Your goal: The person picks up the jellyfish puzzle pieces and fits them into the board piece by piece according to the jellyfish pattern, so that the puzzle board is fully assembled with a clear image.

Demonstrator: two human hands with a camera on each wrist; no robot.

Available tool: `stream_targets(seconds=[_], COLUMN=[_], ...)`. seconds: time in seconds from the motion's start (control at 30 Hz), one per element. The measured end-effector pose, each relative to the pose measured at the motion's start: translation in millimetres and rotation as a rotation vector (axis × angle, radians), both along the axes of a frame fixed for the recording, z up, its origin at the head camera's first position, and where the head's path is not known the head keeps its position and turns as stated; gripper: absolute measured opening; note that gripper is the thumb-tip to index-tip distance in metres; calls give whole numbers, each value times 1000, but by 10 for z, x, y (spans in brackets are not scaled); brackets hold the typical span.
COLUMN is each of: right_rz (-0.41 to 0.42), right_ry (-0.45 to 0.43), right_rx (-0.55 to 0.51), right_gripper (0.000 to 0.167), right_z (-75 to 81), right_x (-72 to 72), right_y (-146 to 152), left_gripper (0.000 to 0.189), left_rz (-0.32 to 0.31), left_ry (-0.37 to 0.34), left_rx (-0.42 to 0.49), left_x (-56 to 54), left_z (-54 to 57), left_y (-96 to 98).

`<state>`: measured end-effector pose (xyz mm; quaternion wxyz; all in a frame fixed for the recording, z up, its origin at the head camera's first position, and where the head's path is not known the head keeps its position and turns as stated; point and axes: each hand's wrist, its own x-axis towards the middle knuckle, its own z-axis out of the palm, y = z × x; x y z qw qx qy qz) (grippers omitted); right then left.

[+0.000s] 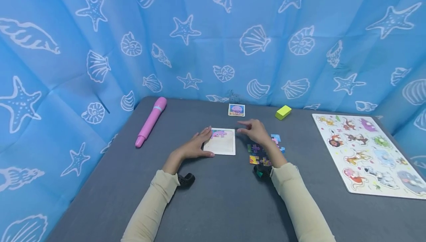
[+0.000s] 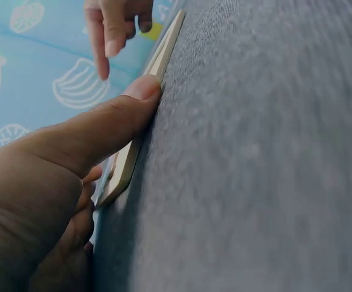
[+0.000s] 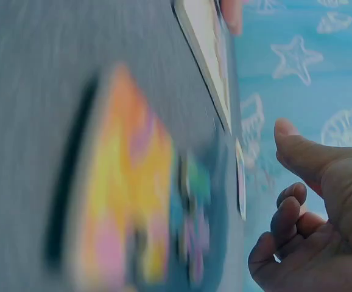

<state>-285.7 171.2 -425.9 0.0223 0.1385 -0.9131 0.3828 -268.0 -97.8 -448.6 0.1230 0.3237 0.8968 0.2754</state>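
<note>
My left hand (image 1: 196, 145) holds a square wooden puzzle tray (image 1: 217, 148) by its left side, fingers at the far left corner and thumb along the near edge. In the left wrist view the thumb (image 2: 118, 118) presses against the tray's edge. Joined pink and green puzzle pieces (image 1: 218, 134) sit in the tray's far left part. Just right of the tray, my right hand (image 1: 257, 133) hovers with thumb and index finger apart and nothing between them. Loose jigsaw pieces (image 1: 254, 159) lie beneath the right wrist, partly hidden by it; a yellow one (image 3: 127, 188) looms blurred in the right wrist view.
A small picture card (image 1: 236, 110) lies behind the tray, with a yellow block (image 1: 283, 112) to its right. A pink stick-shaped object (image 1: 151, 122) is at the left. An animal peg board (image 1: 372, 157) covers the right side. A blue shell-print curtain (image 1: 206, 50) hangs behind the table.
</note>
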Motion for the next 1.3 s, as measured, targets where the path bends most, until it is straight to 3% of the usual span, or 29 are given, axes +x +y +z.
stream_targets(seconds=[0.2, 0.53, 0.83, 1.3], right_rz=[-54, -145, -78, -29], right_ry=[-21, -156, -174, -146], right_rx=[2, 32, 30, 94], right_gripper=[37, 42, 41, 37], right_z=[-9, -43, -78, -92], right_x=[56, 208, 269, 280], right_y=[358, 986, 1260, 1367], left_gripper=[94, 95, 93, 93], left_rz=[-19, -15, -19, -14], left_ry=[17, 3, 3, -9], left_rx=[-20, -53, -33, -46], left_x=[-12, -18, -10, -20], left_z=[-16, -28, -2, 11], left_y=[50, 74, 65, 119])
